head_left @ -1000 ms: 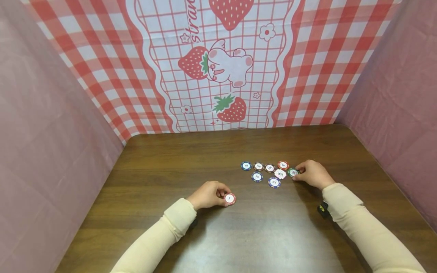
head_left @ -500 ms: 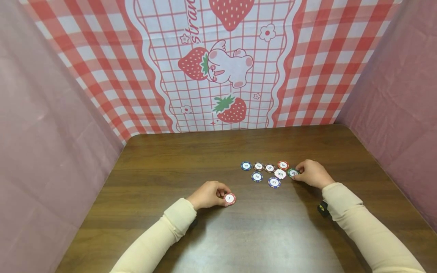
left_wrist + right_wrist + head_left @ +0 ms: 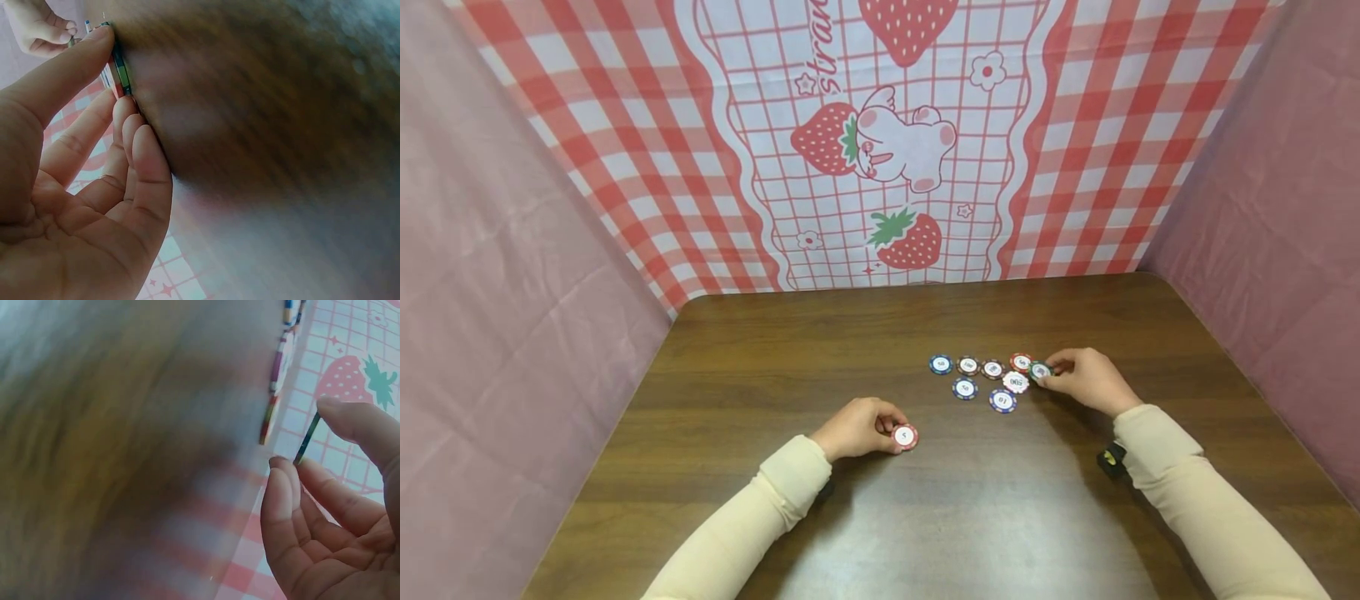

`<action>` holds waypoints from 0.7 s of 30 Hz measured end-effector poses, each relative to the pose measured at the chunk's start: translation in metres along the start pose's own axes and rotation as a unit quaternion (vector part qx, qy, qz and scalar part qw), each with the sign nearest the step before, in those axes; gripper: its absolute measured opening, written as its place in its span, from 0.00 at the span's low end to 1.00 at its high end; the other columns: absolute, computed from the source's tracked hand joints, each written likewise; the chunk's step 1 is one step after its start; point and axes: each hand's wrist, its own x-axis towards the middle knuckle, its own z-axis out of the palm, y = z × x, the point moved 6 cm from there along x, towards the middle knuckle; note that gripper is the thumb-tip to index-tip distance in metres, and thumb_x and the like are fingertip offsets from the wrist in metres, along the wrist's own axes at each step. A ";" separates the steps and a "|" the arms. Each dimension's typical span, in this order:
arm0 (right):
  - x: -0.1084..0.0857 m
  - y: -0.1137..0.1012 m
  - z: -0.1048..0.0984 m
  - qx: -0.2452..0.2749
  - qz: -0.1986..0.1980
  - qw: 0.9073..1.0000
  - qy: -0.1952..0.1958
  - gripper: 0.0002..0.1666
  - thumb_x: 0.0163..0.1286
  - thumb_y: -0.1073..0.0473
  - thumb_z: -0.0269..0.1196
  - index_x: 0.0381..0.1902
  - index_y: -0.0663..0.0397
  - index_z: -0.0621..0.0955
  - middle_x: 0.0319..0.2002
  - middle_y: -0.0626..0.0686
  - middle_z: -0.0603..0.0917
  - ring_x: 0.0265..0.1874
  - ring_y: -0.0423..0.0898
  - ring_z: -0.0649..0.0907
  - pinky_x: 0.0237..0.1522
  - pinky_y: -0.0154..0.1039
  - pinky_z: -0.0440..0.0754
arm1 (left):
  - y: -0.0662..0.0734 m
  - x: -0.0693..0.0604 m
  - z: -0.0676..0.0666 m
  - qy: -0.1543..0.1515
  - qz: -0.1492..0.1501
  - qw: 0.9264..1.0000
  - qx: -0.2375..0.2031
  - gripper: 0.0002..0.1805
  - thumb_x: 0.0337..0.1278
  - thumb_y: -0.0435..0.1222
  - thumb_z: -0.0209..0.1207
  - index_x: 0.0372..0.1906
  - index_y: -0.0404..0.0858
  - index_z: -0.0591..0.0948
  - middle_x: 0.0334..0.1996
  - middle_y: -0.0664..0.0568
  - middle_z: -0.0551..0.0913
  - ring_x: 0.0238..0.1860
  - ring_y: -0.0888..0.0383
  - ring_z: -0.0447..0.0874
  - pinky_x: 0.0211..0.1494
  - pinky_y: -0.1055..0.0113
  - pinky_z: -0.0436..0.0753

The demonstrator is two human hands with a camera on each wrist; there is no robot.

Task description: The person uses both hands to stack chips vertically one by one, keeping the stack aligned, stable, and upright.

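My left hand (image 3: 861, 429) pinches a red poker chip (image 3: 905, 437) marked 5, low at the table's middle. In the left wrist view, a dark green chip edge (image 3: 121, 70) shows against the red one between thumb and fingers, so more than one chip seems held. At the right, my right hand (image 3: 1092, 381) pinches a green poker chip (image 3: 1041, 372) by its edge. The right wrist view shows this green chip (image 3: 307, 440) tilted and apart from the table. It overlaps the red chip (image 3: 1020, 362) and is close to the white 500 chip (image 3: 1016, 382).
Other chips lie flat on the wooden table (image 3: 760, 358): a blue 50 chip (image 3: 940, 364), a dark 100 chip (image 3: 967, 366), another dark chip (image 3: 992, 369), a second blue 50 chip (image 3: 965, 388) and a blue 10 chip (image 3: 1002, 401). A checked cloth (image 3: 1097, 167) hangs behind.
My right hand has lifted the green chip off the table and shifted it slightly left and away from me, towards the red chip. The left hand has stayed in place.
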 end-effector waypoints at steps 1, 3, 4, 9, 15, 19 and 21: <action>0.000 -0.001 0.000 0.005 0.000 1.000 0.001 0.22 0.58 0.55 0.71 0.43 0.68 0.83 0.34 0.59 0.86 0.32 0.44 0.81 0.34 0.37 0.76 | 0.000 0.000 0.000 0.000 0.000 1.000 0.001 0.16 0.44 0.34 0.74 0.42 0.41 0.86 0.29 0.54 0.81 0.33 0.62 0.75 0.38 0.72 0.74; -0.001 -0.004 -0.001 0.014 0.001 1.000 0.006 0.22 0.59 0.55 0.71 0.44 0.68 0.83 0.35 0.59 0.87 0.32 0.44 0.82 0.34 0.35 0.77 | 0.000 0.000 0.000 0.000 -0.001 1.000 0.001 0.16 0.44 0.35 0.74 0.42 0.41 0.86 0.29 0.55 0.81 0.33 0.62 0.76 0.38 0.73 0.74; -0.001 -0.005 0.000 0.019 -0.001 1.000 0.008 0.22 0.59 0.55 0.71 0.44 0.68 0.83 0.35 0.59 0.87 0.32 0.44 0.82 0.34 0.34 0.77 | 0.001 0.000 0.000 0.000 -0.002 1.000 0.001 0.16 0.45 0.35 0.74 0.42 0.41 0.86 0.29 0.55 0.81 0.33 0.62 0.76 0.38 0.73 0.74; -0.002 -0.013 0.002 0.039 -0.012 0.999 0.020 0.21 0.59 0.55 0.71 0.44 0.67 0.83 0.34 0.58 0.87 0.31 0.42 0.82 0.32 0.31 0.77 | 0.000 0.000 0.000 0.000 -0.004 1.000 -0.001 0.15 0.44 0.35 0.74 0.42 0.42 0.86 0.29 0.56 0.81 0.32 0.64 0.74 0.37 0.73 0.74; -0.006 -0.024 0.005 0.059 -0.022 0.998 0.031 0.20 0.60 0.56 0.71 0.45 0.65 0.84 0.32 0.56 0.87 0.29 0.39 0.81 0.30 0.31 0.77 | 0.000 -0.001 0.001 -0.002 -0.009 1.000 -0.004 0.15 0.45 0.35 0.74 0.43 0.42 0.86 0.30 0.56 0.82 0.32 0.63 0.75 0.38 0.72 0.74; -0.007 -0.032 0.008 0.067 -0.032 0.996 0.038 0.20 0.60 0.56 0.71 0.45 0.64 0.84 0.32 0.56 0.87 0.29 0.38 0.82 0.30 0.30 0.78 | -0.001 0.000 0.001 -0.004 -0.016 1.000 -0.007 0.16 0.46 0.36 0.73 0.44 0.41 0.86 0.31 0.56 0.83 0.33 0.63 0.75 0.38 0.72 0.75; -0.007 -0.036 0.009 0.070 -0.038 0.996 0.042 0.20 0.60 0.56 0.72 0.46 0.64 0.84 0.32 0.56 0.87 0.29 0.38 0.82 0.30 0.30 0.79 | -0.001 0.000 0.002 -0.003 -0.016 1.000 -0.008 0.16 0.46 0.35 0.73 0.44 0.41 0.86 0.31 0.56 0.83 0.33 0.63 0.76 0.38 0.72 0.75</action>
